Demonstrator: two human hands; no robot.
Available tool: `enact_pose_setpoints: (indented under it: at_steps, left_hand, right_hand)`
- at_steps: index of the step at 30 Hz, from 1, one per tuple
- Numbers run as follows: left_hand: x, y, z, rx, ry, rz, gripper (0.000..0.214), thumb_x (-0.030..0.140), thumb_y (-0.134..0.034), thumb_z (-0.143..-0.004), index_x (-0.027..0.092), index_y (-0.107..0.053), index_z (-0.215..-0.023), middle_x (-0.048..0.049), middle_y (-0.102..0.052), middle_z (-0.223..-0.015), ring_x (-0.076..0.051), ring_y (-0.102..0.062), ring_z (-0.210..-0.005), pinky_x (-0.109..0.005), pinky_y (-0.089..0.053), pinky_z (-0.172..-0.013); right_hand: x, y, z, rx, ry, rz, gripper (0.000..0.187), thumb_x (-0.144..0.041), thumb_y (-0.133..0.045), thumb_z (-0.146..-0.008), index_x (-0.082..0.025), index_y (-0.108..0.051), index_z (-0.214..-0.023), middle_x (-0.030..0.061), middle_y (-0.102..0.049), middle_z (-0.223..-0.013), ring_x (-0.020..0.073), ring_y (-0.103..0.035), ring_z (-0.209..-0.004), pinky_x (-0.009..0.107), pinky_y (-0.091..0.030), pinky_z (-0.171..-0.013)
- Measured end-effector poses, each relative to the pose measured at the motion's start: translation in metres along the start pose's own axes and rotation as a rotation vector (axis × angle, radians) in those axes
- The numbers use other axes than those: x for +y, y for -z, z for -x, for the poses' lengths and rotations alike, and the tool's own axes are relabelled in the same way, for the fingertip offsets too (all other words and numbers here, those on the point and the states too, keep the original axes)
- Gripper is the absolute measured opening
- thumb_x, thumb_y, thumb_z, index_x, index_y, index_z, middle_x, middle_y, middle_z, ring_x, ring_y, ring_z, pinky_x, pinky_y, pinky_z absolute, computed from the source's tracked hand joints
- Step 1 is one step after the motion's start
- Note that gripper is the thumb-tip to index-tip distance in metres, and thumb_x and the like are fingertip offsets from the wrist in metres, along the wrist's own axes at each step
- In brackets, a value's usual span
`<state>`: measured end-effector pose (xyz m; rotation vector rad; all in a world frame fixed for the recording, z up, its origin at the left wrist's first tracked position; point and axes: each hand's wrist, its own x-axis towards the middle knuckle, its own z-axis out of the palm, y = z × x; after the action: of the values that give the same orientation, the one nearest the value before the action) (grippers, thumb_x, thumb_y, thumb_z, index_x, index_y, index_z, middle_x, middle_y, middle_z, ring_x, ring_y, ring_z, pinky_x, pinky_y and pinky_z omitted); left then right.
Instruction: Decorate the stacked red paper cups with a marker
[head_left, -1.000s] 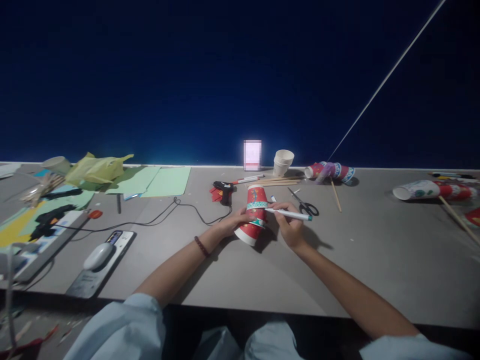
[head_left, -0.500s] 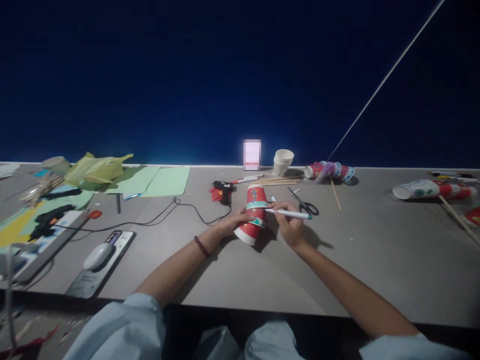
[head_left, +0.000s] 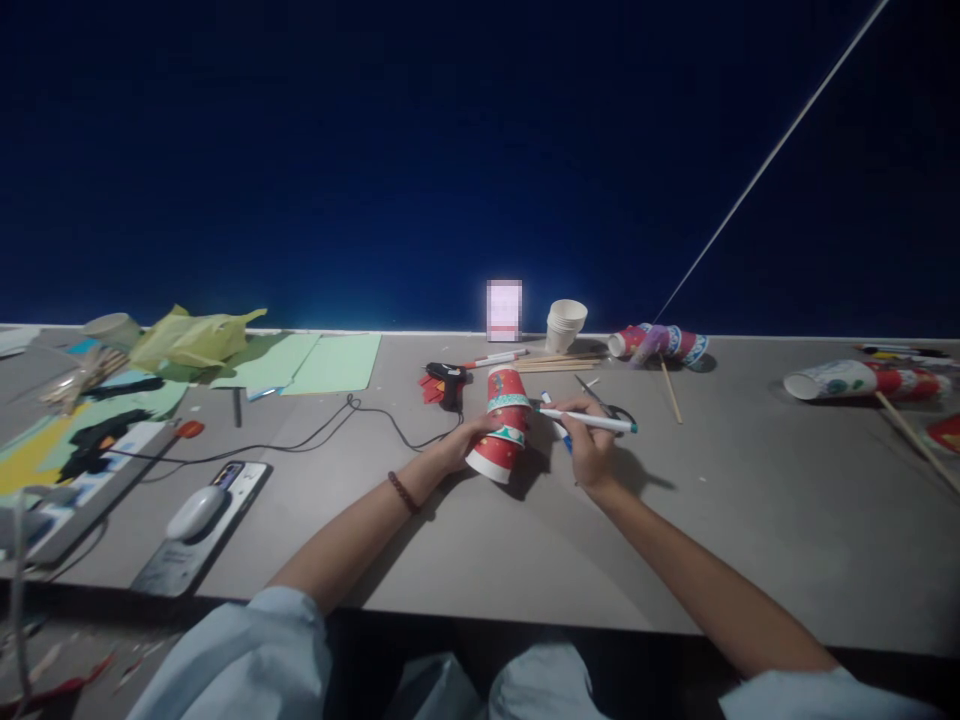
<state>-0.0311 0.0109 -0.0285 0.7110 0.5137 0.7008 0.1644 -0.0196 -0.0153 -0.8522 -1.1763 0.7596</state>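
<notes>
My left hand point(head_left: 466, 443) is closed around the left side of several joined red paper cups point(head_left: 507, 408), which have white and green patterned bands and lean over the table. In my right hand point(head_left: 591, 450) a white marker point(head_left: 592, 419) with a green end is gripped like a pen, its tip close to the right side of the cups. A blue-and-white marker point(head_left: 559, 430) lies partly under that hand. Just behind it are black-handled scissors point(head_left: 619, 413), partly hidden by the hand.
A black glue gun point(head_left: 448, 378) with a cord lies behind the cups. Farther back stand white paper cups point(head_left: 565, 325) beside wooden sticks point(head_left: 559, 363). Decorated cup pieces point(head_left: 667, 343) lie right. A power strip point(head_left: 101, 490) and phone point(head_left: 202, 530) sit left.
My right hand has drawn the marker slightly right, and its tip has come away from the cups. The cups have shifted a little left and up in my left hand.
</notes>
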Motion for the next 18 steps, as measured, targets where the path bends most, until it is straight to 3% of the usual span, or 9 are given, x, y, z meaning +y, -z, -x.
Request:
enact_pose_setpoints:
  at_steps: [7,13,18]
  left_hand:
    - [0.002,-0.009,0.003,0.008,-0.043,-0.029,0.049,0.026,-0.079,-0.067,0.009,-0.067,-0.111,-0.0138,-0.073,-0.099,-0.023,-0.070,-0.082,-0.034,-0.052,-0.082]
    - [0.000,-0.009,0.003,0.096,-0.065,-0.083,0.056,0.024,-0.084,-0.064,0.014,-0.064,-0.115,-0.0114,-0.073,-0.099,-0.021,-0.070,-0.080,-0.034,-0.053,-0.079]
    - [-0.001,-0.012,0.002,0.070,-0.086,-0.079,0.054,0.022,-0.084,-0.065,0.014,-0.064,-0.114,-0.0109,-0.074,-0.100,-0.021,-0.070,-0.082,-0.033,-0.052,-0.081]
  right_hand:
    - [0.000,0.000,0.004,-0.049,0.051,0.075,0.008,-0.033,-0.059,-0.087,-0.026,-0.062,-0.085,0.0022,-0.070,-0.087,0.0219,-0.068,-0.089,0.044,-0.051,-0.097]
    - [0.003,-0.002,0.008,-0.120,0.088,0.053,0.006,-0.030,-0.060,-0.088,-0.026,-0.064,-0.087,0.0032,-0.068,-0.088,0.0227,-0.068,-0.097,0.045,-0.051,-0.098]
    - [-0.001,-0.003,0.008,-0.170,0.092,0.093,0.008,-0.031,-0.059,-0.088,-0.026,-0.064,-0.086,0.0036,-0.068,-0.088,0.0230,-0.067,-0.096,0.043,-0.052,-0.095]
